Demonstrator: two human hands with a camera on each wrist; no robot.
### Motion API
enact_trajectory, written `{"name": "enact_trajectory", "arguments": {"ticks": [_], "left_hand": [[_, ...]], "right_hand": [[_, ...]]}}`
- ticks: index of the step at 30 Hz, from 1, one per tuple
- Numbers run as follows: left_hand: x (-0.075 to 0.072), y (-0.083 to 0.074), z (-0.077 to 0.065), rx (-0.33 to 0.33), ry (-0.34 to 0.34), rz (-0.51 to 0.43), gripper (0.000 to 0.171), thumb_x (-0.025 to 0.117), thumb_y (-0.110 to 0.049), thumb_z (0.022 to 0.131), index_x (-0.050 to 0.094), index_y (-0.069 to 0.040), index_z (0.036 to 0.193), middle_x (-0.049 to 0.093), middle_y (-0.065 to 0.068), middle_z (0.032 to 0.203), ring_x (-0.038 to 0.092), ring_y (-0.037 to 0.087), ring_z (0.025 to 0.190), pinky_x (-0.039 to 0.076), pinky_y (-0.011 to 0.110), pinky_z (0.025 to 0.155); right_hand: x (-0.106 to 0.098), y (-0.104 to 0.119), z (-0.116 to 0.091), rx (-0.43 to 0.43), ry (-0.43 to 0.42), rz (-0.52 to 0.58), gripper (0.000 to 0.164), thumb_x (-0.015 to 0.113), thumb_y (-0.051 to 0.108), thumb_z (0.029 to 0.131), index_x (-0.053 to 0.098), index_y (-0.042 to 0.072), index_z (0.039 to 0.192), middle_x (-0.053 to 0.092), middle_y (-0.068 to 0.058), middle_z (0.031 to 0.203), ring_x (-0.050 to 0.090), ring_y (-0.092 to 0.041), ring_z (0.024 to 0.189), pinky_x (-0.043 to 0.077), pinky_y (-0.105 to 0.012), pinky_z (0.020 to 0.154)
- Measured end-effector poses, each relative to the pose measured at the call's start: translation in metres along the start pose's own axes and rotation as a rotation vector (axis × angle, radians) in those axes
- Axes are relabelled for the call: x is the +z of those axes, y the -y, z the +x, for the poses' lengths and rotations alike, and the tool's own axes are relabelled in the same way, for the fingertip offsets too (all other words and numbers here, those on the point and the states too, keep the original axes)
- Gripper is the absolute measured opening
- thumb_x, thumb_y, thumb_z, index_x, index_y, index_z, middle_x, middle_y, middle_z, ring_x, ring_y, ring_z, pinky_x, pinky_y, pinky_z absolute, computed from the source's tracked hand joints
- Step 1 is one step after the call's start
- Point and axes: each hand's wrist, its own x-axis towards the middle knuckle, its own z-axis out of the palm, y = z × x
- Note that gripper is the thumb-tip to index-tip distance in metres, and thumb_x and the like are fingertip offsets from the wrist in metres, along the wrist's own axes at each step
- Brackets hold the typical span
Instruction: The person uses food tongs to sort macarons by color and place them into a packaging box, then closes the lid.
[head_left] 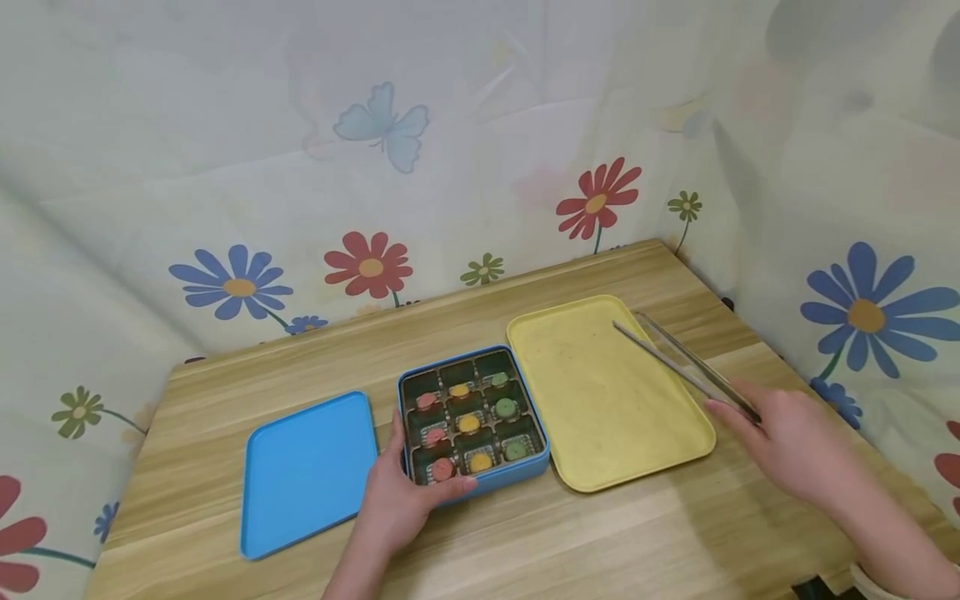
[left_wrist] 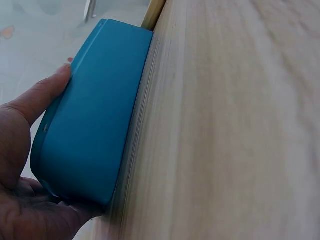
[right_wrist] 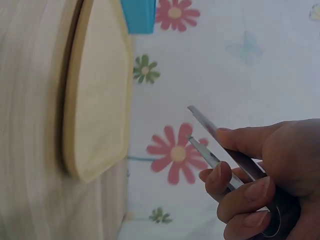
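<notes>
A blue box [head_left: 517, 473] holds a dark tray divided into square compartments. Small round pieces lie in them by column: red [head_left: 442, 469] on the left, yellow [head_left: 468, 423] in the middle, green [head_left: 506, 407] on the right. My left hand [head_left: 401, 496] grips the box's near left corner, thumb along the front rim, fingers against the left side. In the left wrist view, the box's blue wall [left_wrist: 97, 110] fills the hand's grasp. My right hand [head_left: 787, 442] holds metal tongs [head_left: 701, 367] above the yellow tray's right edge. Their tips stand apart with nothing between them.
The yellow tray [head_left: 607, 392] lies just right of the box, with no pieces on it. A flat blue lid [head_left: 311, 475] lies to the box's left. Flower-printed cloth [head_left: 480, 150] hangs behind and beside the wooden table [head_left: 525, 550].
</notes>
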Motion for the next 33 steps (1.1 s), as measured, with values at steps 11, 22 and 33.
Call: {"name": "enact_trajectory", "arguments": {"ticks": [11, 22, 33], "left_hand": [[0.001, 0.0, 0.001, 0.009, 0.001, -0.006, 0.153, 0.103, -0.056, 0.058, 0.007, -0.024, 0.172, 0.061, 0.008, 0.142, 0.052, 0.03, 0.135, 0.046, 0.053, 0.107], [0.0, 0.001, 0.001, 0.002, -0.006, 0.012, 0.155, 0.103, -0.058, 0.056, 0.005, -0.025, 0.172, 0.061, 0.008, 0.144, 0.049, 0.033, 0.139, 0.044, 0.055, 0.109], [0.0, 0.0, 0.001, 0.015, -0.003, 0.002, 0.154, 0.103, -0.056, 0.057, 0.006, -0.022, 0.172, 0.063, 0.008, 0.141, 0.051, 0.031, 0.138, 0.045, 0.054, 0.109]], "right_hand": [[0.004, -0.051, 0.011, 0.139, 0.101, -0.013, 0.057, 0.058, 0.039, 0.111, 0.065, -0.014, 0.129, 0.07, -0.031, 0.098, 0.069, -0.051, 0.09, 0.052, -0.064, 0.072], [0.024, -0.083, 0.011, 0.121, 0.095, -0.026, 0.039, 0.06, 0.031, 0.11, 0.071, -0.005, 0.102, 0.071, -0.028, 0.092, 0.07, -0.05, 0.086, 0.052, -0.064, 0.071], [0.033, -0.09, 0.011, 0.119, 0.081, -0.1, 0.038, 0.062, 0.032, 0.109, 0.059, 0.01, 0.078, 0.06, -0.008, 0.069, 0.061, -0.029, 0.062, 0.045, -0.05, 0.055]]}}
